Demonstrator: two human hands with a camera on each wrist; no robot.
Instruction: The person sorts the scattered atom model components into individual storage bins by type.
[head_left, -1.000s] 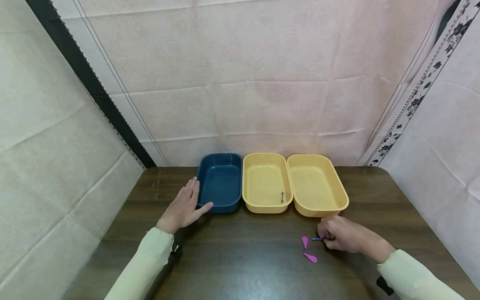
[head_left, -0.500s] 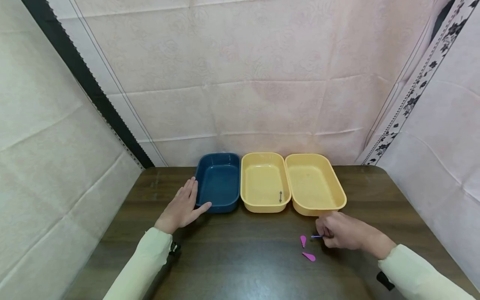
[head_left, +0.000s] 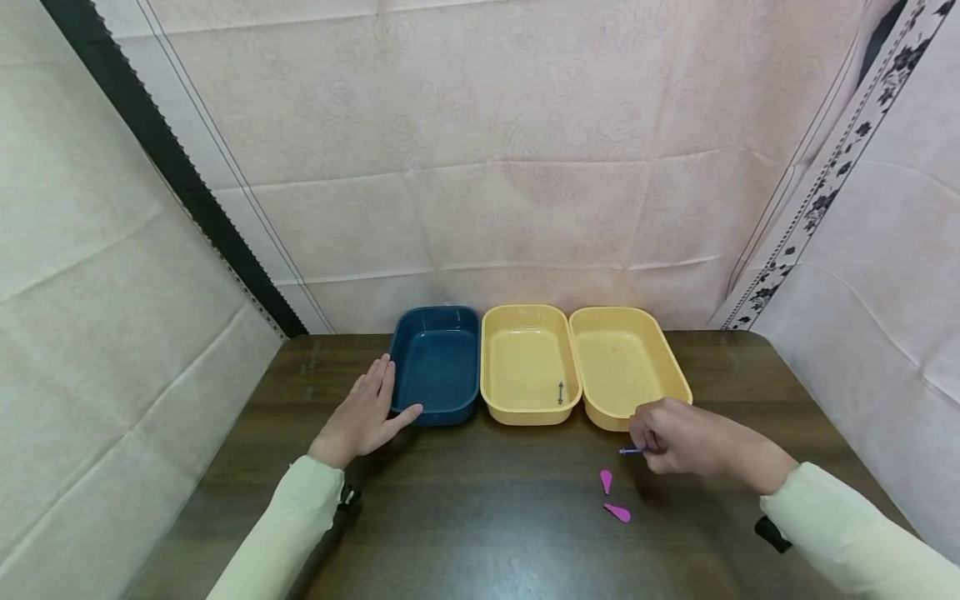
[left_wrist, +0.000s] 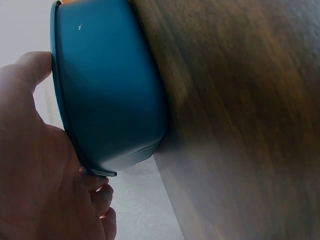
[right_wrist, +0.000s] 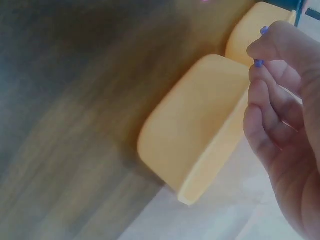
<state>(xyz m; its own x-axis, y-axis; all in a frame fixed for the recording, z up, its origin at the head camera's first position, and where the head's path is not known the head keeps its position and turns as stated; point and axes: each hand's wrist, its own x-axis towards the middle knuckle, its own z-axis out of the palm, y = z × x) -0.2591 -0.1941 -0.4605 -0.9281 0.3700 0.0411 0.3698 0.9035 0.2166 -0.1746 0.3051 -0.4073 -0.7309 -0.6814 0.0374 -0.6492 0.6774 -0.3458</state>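
My left hand touches the near left corner of the blue tray, its fingers straight along the side and its thumb at the front rim. In the left wrist view, the thumb meets the tray's rim. My right hand pinches a small, thin purple-blue piece with knobbed ends, just in front of the right yellow tray; the right wrist view shows both ends of the piece poking out between thumb and index finger. A small dark dumbbell-shaped piece lies in the middle yellow tray.
Two pink teardrop-shaped pieces lie on the brown wooden table, left of and nearer than my right hand. The three trays stand side by side at the table's back edge. Pale cloth hangs behind and on both sides.
My right hand has lifted from the tabletop and moved toward the right yellow tray, carrying the purple-blue piece. The left hand keeps its place at the blue tray.
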